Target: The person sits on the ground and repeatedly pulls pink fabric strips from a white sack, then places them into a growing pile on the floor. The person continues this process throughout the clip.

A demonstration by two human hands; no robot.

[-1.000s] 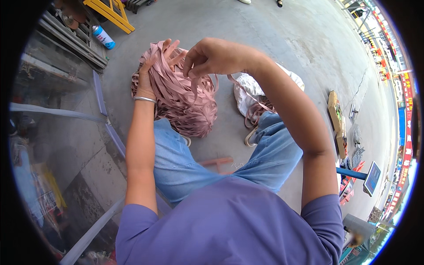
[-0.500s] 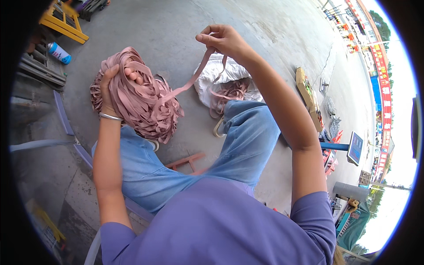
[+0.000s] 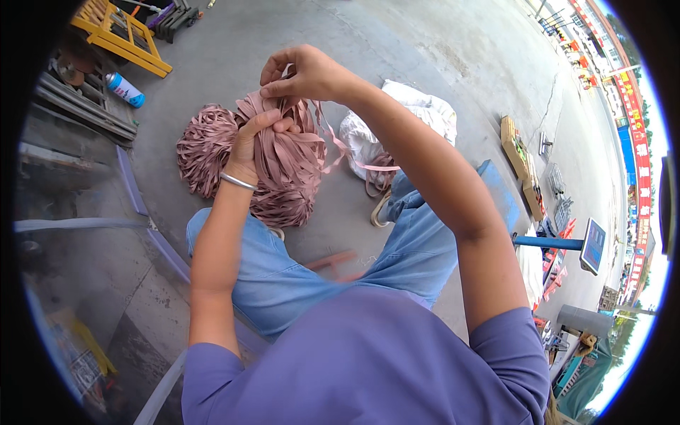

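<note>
A thick bundle of dusty-pink flat strap (image 3: 290, 166) hangs in front of my knees, its many loops fanned out to both sides. My left hand (image 3: 248, 142) is closed round its upper middle, the thumb lying across the loops. Just above, my right hand (image 3: 304, 74) pinches strap at the top of the bundle with bent fingers; exactly what lies between the fingertips is partly hidden. A loose pink strand (image 3: 336, 145) runs from the bundle toward a white sack (image 3: 432, 117) on the floor, where more of the strap lies at the opening.
At the far left stand a yellow folding step (image 3: 127, 39), a blue and white spray can (image 3: 126, 90) and metal bars (image 3: 85, 106). Cardboard boxes (image 3: 523, 163) and a screen on a blue arm (image 3: 593, 244) are to the right. A reddish frame (image 3: 331, 262) lies between my legs.
My right hand has come left from above the sack to the top of the bundle, bringing the strap along. The bundle has turned and spread in my left hand. The view has shifted slightly.
</note>
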